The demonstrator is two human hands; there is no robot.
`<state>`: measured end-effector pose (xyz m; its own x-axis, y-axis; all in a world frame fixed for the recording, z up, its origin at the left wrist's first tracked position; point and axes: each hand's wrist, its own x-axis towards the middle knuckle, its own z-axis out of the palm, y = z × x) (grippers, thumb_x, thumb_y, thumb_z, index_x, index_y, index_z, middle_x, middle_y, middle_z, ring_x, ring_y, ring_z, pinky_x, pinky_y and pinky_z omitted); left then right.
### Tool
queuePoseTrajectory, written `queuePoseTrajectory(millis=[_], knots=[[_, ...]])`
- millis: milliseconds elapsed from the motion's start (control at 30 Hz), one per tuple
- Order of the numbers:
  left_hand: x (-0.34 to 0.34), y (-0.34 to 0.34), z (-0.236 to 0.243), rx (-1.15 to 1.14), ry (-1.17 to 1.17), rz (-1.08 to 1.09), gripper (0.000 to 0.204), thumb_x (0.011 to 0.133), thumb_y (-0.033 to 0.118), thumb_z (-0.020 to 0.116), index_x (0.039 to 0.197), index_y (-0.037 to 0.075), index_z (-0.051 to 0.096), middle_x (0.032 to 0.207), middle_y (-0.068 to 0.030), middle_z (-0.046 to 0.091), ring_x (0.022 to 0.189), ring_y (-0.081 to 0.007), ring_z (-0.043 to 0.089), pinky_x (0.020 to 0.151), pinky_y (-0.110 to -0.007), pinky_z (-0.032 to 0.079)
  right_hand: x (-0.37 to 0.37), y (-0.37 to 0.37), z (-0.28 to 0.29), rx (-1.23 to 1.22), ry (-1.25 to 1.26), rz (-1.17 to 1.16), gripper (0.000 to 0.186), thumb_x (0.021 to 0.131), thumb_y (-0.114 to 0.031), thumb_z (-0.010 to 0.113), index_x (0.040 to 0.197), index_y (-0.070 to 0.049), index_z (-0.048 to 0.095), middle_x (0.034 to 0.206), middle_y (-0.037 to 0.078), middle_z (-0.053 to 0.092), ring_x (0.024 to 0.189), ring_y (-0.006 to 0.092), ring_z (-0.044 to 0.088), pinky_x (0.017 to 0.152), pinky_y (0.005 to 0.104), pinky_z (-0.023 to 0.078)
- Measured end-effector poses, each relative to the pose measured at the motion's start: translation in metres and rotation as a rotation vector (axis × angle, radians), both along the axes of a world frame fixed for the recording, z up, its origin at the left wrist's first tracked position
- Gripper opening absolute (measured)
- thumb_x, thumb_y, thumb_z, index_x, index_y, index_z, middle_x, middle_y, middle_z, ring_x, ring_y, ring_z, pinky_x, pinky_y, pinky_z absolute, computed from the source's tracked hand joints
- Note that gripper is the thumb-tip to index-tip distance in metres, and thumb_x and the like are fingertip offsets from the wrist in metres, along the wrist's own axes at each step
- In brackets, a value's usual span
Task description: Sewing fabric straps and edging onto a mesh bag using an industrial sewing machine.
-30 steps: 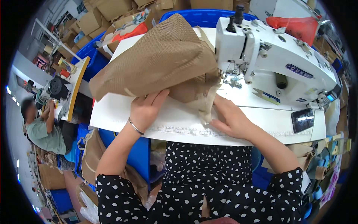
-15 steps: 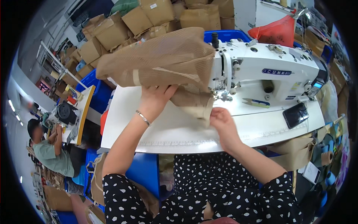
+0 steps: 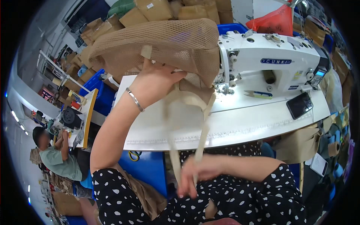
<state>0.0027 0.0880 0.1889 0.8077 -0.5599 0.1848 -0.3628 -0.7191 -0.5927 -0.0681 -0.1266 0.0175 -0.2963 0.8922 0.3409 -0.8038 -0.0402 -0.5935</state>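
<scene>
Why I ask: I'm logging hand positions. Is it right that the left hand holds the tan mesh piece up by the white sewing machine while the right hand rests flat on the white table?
Not quite. The head view shows the right hand below the white table edge, over the lap, pulling the beige straps. The left hand does hold the tan mesh piece up by the white sewing machine.

A tan mesh bag (image 3: 161, 47) with beige straps (image 3: 202, 131) fills the upper centre; beside it, a white sewing machine (image 3: 273, 60) on a white surface (image 3: 243, 123). Black sleeves (image 3: 243, 202) with white dots cross the bottom; blue bin (image 3: 101, 97) at left, red bag (image 3: 275, 20) upper right.
</scene>
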Motion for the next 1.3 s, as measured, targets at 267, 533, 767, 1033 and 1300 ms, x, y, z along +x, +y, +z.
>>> queuePoseTrajectory(millis=[267, 533, 767, 1033, 1300], knots=[[-0.045, -0.007, -0.096, -0.273, 0.437, 0.255, 0.086, 0.081, 0.076, 0.062, 0.15, 0.026, 0.051, 0.159, -0.0144, 0.039, 0.147, -0.0432, 0.032, 0.121, -0.065, 0.004, -0.01, -0.108, -0.044, -0.369, 0.274, -0.006, 0.042, 0.101, -0.017, 0.058, 0.138, 0.0, 0.05, 0.122, 0.02, 0.067, 0.105, 0.0232, 0.07, 0.096, 0.033, 0.054], [-0.068, -0.033, -0.14, -0.538, 0.643, 0.142, 0.094, 0.085, 0.066, 0.064, 0.159, 0.017, 0.033, 0.162, -0.0111, 0.034, 0.147, -0.0423, 0.031, 0.12, -0.061, 0.019, 0.067, -0.14, 0.036, -0.415, -1.887, -0.882, 0.038, 0.091, -0.016, 0.066, 0.125, -0.001, 0.062, 0.111, 0.013, 0.068, 0.101, 0.0324, 0.065, 0.089, 0.042, 0.054], [-0.067, -0.063, -0.13, -0.498, 0.577, -0.003, 0.07, 0.092, 0.051, 0.064, 0.146, 0.008, 0.051, 0.15, -0.013, 0.049, 0.134, -0.0384, 0.049, 0.112, -0.051, 0.04, 0.107, -0.068, -0.005, 0.234, -2.199, -1.372, 0.044, 0.082, -0.014, 0.065, 0.122, 0.001, 0.063, 0.121, 0.017, 0.066, 0.112, 0.0303, 0.063, 0.094, 0.0431, 0.051], [-0.018, -0.05, -0.124, -0.273, -0.121, 0.084, 0.049, 0.096, 0.031, 0.061, 0.142, 0.016, 0.055, 0.139, -0.0163, 0.057, 0.125, -0.0386, 0.058, 0.107, -0.046, 0.046, 0.134, -0.074, -0.001, 0.587, -2.328, -1.164, 0.03, 0.076, -0.013, 0.061, 0.097, 0.008, 0.066, 0.107, 0.021, 0.069, 0.099, 0.0285, 0.069, 0.082, 0.0347, 0.055], [-0.012, -0.044, -0.146, -0.638, 0.372, 0.74, 0.056, 0.097, 0.038, 0.059, 0.15, 0.023, 0.047, 0.15, -0.0205, 0.047, 0.137, -0.0478, 0.043, 0.115, -0.053, 0.035, 0.147, -0.081, -0.003, 0.741, -2.229, -1.132, 0.029, 0.078, -0.011, 0.062, 0.099, 0.009, 0.067, 0.099, 0.021, 0.071, 0.093, 0.0293, 0.072, 0.079, 0.0349, 0.058]])
